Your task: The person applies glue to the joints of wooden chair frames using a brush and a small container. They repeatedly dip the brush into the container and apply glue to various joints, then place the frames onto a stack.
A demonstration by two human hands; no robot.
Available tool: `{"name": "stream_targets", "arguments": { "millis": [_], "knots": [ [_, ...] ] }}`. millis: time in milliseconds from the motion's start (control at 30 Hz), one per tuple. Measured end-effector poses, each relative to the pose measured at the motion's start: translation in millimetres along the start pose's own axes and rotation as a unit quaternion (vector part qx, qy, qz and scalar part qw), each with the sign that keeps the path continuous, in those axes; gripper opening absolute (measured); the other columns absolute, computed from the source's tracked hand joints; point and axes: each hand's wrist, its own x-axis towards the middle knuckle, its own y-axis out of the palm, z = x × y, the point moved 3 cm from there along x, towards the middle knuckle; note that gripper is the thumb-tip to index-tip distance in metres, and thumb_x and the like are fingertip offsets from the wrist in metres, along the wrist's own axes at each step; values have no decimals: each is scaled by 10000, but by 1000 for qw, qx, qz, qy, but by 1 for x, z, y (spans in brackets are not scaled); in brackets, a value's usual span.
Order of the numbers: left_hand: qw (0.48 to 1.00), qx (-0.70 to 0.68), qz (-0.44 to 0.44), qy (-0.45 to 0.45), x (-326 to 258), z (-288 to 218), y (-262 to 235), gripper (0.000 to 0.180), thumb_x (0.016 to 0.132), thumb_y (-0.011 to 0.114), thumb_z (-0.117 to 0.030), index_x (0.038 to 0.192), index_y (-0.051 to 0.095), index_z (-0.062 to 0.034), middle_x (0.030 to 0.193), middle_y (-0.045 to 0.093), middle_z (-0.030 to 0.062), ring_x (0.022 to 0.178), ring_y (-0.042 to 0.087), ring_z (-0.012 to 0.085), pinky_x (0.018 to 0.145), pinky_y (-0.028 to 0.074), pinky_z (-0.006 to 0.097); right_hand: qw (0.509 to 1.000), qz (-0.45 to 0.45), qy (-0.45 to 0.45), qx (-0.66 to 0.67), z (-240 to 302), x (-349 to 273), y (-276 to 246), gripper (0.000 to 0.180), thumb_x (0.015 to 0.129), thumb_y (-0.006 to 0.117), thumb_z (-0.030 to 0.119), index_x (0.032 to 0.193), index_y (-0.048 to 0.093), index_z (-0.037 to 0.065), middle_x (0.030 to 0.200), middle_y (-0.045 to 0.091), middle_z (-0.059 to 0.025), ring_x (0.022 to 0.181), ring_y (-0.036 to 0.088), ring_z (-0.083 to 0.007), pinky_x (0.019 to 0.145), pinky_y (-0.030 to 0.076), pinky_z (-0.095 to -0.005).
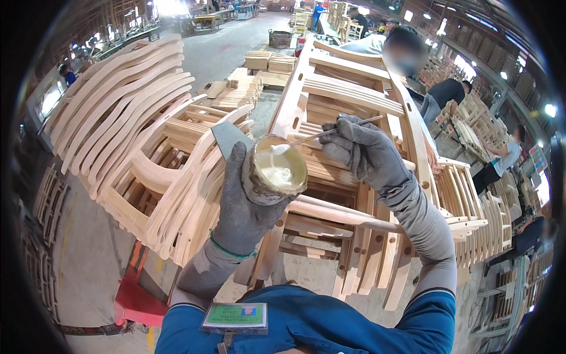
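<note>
My left hand [243,203], in a grey glove, holds a small round cup of white glue [275,171] and a flat grey scraper [229,138] behind it. My right hand [361,150], also gloved, pinches a thin wooden stick [330,133] whose white-coated tip rests in the cup. Both hands hover above an unfinished wooden chair frame [354,94] with a slatted back, leaning away from me.
A stack of curved wooden chair parts [130,106] fills the left. More frames [471,218] stand at the right. A person [401,50] works just behind the chair; others bend over frames at the far right. A red stand [138,295] is low on the left.
</note>
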Motion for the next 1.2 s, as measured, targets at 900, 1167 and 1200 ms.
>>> {"name": "stream_targets", "arguments": {
  "millis": [900, 1167, 1200],
  "knots": [
    [974, -58, -165, 142, 0, -68, -44, 478, 929, 388, -478, 1275, 430, -151, 1260, 462, 118, 1145, 484, 295, 936, 440, 513, 826, -87, -180, -528, 106, 232, -57, 260, 799, 684, 171, 857, 575, -58, 738, 626, -125, 608, 644, -173, 528, 575, -268],
    [964, -44, -207, 159, 4, -67, -46, 543, 871, 511, -489, 1248, 473, -101, 1193, 522, 138, 1083, 512, 317, 927, 429, 489, 825, -32, -165, -540, 102, 236, -54, 236, 804, 682, 179, 878, 579, -20, 739, 612, -82, 614, 628, -140, 545, 558, -246],
    [968, -55, -198, 147, 5, -66, -44, 543, 871, 509, -490, 1249, 473, -103, 1195, 522, 136, 1086, 509, 316, 927, 429, 490, 820, -31, -151, -550, 105, 235, -57, 236, 801, 684, 176, 877, 578, -21, 734, 611, -82, 611, 629, -140, 542, 558, -246]
  ]
}}
